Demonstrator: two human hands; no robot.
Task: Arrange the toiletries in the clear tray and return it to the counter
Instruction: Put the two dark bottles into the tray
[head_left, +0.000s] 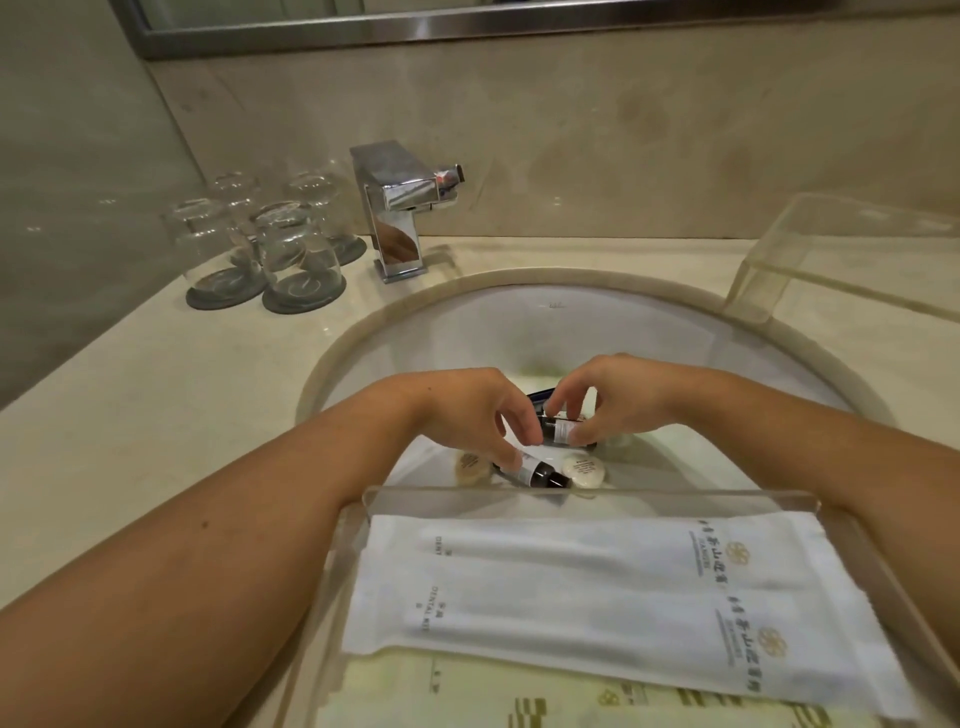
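Head view down over a pale, oval sink (519, 322) set in a glossy cream stone bench (156, 395). The clear tray (587, 501), thick see-through acrylic with straight walls, fills the lower centre of the frame and seems to sit over the basin, not on the bench.

Two flat white paper dental kit packets (597, 571) already lie side by side in its near part. Past an acrylic wall lie two round wrapped soaps (584, 470) and small cylindrical bottles; whether that is a far compartment or the basin itself is unclear.

The left hand (478, 415) pinches a dark-capped bottle (540, 472) lying on its side. The right hand (618, 395) pinches a second bottle (561, 431).

The task looks roughly midway: bottles and soaps remain unsorted, and the tray is not yet returned.

At upper left are upturned glasses (296, 249) and a square chrome tap (397, 208).
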